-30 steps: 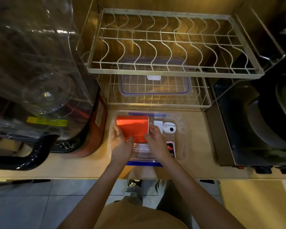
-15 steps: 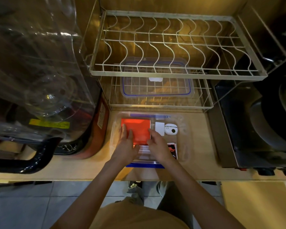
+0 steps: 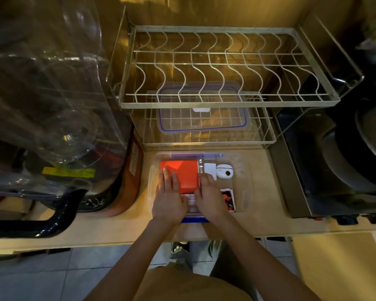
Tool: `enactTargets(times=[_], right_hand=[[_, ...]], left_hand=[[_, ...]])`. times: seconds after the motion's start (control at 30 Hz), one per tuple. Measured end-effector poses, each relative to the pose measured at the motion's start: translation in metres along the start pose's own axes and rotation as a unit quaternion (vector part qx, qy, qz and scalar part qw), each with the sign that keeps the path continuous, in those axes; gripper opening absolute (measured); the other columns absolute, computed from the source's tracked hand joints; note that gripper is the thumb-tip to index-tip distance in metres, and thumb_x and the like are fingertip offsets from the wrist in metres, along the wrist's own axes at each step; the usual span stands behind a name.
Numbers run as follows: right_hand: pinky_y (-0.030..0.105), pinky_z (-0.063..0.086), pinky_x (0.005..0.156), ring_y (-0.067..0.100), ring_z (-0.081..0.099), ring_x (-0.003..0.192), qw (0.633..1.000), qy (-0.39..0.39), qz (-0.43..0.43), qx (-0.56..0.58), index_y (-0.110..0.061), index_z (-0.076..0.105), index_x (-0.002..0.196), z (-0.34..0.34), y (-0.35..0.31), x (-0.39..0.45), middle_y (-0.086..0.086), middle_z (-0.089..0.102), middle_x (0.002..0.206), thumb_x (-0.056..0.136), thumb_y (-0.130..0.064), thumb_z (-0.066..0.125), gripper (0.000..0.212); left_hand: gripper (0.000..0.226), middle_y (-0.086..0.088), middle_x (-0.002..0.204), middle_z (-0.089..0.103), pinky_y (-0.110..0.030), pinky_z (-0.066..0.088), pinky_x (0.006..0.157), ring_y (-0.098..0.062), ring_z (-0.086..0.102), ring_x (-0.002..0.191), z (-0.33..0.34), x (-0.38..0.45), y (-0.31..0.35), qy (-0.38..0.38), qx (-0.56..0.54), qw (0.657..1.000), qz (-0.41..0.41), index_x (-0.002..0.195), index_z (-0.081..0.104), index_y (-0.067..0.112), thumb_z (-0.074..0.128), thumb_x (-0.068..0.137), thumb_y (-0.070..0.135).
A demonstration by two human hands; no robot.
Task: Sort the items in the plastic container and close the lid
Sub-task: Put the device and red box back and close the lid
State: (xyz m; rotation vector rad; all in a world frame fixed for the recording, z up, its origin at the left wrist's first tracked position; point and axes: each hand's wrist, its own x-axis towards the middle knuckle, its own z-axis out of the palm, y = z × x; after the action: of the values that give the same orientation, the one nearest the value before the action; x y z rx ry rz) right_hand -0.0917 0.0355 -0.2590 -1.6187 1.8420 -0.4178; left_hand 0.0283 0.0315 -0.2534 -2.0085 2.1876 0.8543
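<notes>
Plastic container [image 3: 240, 181], clear-walled and rectangular with rounded corners, sits on the tan surface [image 3: 258, 216] directly in front of the wire dish rack [image 3: 228, 68]. Inside it, at the left, lies a smooth orange-red box [image 3: 182, 170] with square edges. To its right stand a flat white rectangular item [image 3: 210, 168] and a rounded white device [image 3: 224, 171] with a dark circular spot. A printed card [image 3: 228, 197] in red, black and white lies at the right front; its writing cannot be read. The left hand [image 3: 168, 199] rests flat on the box, fingers straight, grasping nothing. The right hand [image 3: 208, 195] touches the box's right edge with fingers bent; whether it grips anything cannot be told. The lid [image 3: 202, 118], clear with a blue seal line and a white tab, lies on the rack's lower tier, off the container. A yellow label [image 3: 68, 172] on the appliance at the left is illegible.
</notes>
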Motion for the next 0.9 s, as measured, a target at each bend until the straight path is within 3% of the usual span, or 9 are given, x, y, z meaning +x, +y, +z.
enactTargets(times=[0.13, 0.23, 0.33, 0.43, 0.57, 0.67, 0.73, 0.83, 0.9], right_hand=[[0.036, 0.048, 0.089, 0.027, 0.055, 0.107, 1.000, 0.012, 0.020, 0.002, -0.006, 0.049, 0.128, -0.006, 0.005, 0.000, 0.013, 0.053, 0.123, 0.090, -0.001, 0.041, 0.040], [0.030, 0.049, 0.083, 0.024, 0.060, 0.102, 0.997, 0.041, 0.041, -0.053, -0.006, 0.066, 0.104, -0.019, 0.021, 0.004, 0.011, 0.062, 0.111, 0.086, 0.003, 0.046, 0.029], [0.026, 0.048, 0.078, 0.024, 0.061, 0.104, 0.991, -0.028, 0.108, -0.077, -0.009, 0.065, 0.111, -0.034, 0.039, 0.003, 0.009, 0.064, 0.116, 0.089, 0.000, 0.042, 0.033], [0.029, 0.051, 0.080, 0.023, 0.062, 0.099, 0.981, -0.115, 0.102, -0.114, -0.006, 0.065, 0.106, -0.042, 0.044, 0.000, 0.010, 0.067, 0.112, 0.091, -0.003, 0.041, 0.028], [0.027, 0.046, 0.078, 0.026, 0.061, 0.100, 0.978, -0.141, 0.074, -0.132, -0.001, 0.064, 0.106, -0.052, 0.040, -0.001, 0.015, 0.065, 0.113, 0.092, -0.002, 0.043, 0.025], [0.029, 0.050, 0.084, 0.023, 0.062, 0.099, 0.981, -0.159, 0.058, -0.093, -0.007, 0.065, 0.109, -0.059, 0.041, 0.001, 0.012, 0.066, 0.114, 0.090, 0.000, 0.042, 0.030], [0.031, 0.051, 0.088, 0.022, 0.062, 0.101, 0.987, -0.145, 0.041, -0.057, -0.010, 0.067, 0.109, -0.067, 0.042, 0.004, 0.009, 0.067, 0.114, 0.088, 0.001, 0.042, 0.033], [0.025, 0.044, 0.090, 0.017, 0.058, 0.105, 0.996, -0.060, 0.044, 0.051, -0.007, 0.066, 0.110, -0.092, 0.036, 0.017, 0.002, 0.063, 0.112, 0.092, -0.003, 0.046, 0.027], [0.015, 0.046, 0.080, 0.013, 0.058, 0.096, 0.985, 0.000, 0.072, 0.155, -0.008, 0.065, 0.109, -0.115, 0.032, 0.031, -0.003, 0.062, 0.102, 0.093, -0.007, 0.049, 0.022]], left_hand=[[0.078, -0.016, 0.155, -0.022, -0.039, 0.004, 0.119, -0.030, -0.017, 0.144, 0.001, 0.002, 0.004, -0.003, 0.009, 1.000, 0.002, 0.145, -0.013, 0.007, 0.036, 0.093, 0.038], [0.078, -0.016, 0.155, -0.021, -0.038, 0.001, 0.119, -0.030, -0.016, 0.144, 0.002, 0.002, 0.003, 0.002, 0.017, 1.000, 0.003, 0.145, -0.012, 0.008, 0.036, 0.092, 0.038], [0.077, -0.015, 0.156, -0.018, -0.038, -0.001, 0.119, -0.029, -0.015, 0.145, 0.002, 0.002, 0.003, 0.015, 0.019, 1.000, 0.011, 0.145, -0.011, 0.007, 0.035, 0.092, 0.038], [0.077, -0.015, 0.156, -0.016, -0.038, -0.002, 0.119, -0.028, -0.014, 0.145, 0.002, 0.002, 0.004, 0.019, 0.017, 1.000, 0.016, 0.145, -0.010, 0.006, 0.037, 0.092, 0.037], [0.080, -0.014, 0.156, -0.017, -0.039, -0.002, 0.118, -0.027, -0.015, 0.145, 0.003, 0.002, 0.007, 0.018, -0.001, 1.000, 0.015, 0.145, -0.012, 0.007, 0.039, 0.091, 0.037], [0.080, -0.013, 0.156, -0.018, -0.040, -0.004, 0.118, -0.027, -0.016, 0.145, 0.003, 0.003, 0.009, 0.021, -0.018, 1.000, 0.008, 0.145, -0.013, 0.008, 0.041, 0.092, 0.034], [0.076, -0.013, 0.157, -0.016, -0.040, -0.006, 0.117, -0.027, -0.014, 0.145, 0.004, 0.003, 0.009, 0.021, -0.026, 0.999, 0.009, 0.145, -0.011, 0.007, 0.039, 0.092, 0.030], [0.076, -0.012, 0.158, -0.010, -0.038, -0.009, 0.115, -0.027, -0.011, 0.146, 0.005, 0.002, 0.009, 0.039, -0.045, 0.998, 0.008, 0.147, -0.005, 0.009, 0.030, 0.084, 0.035], [0.079, -0.011, 0.158, -0.007, -0.036, -0.011, 0.114, -0.026, -0.009, 0.146, 0.004, 0.002, 0.010, 0.039, -0.060, 0.997, 0.001, 0.148, 0.001, 0.014, 0.027, 0.077, 0.039]])
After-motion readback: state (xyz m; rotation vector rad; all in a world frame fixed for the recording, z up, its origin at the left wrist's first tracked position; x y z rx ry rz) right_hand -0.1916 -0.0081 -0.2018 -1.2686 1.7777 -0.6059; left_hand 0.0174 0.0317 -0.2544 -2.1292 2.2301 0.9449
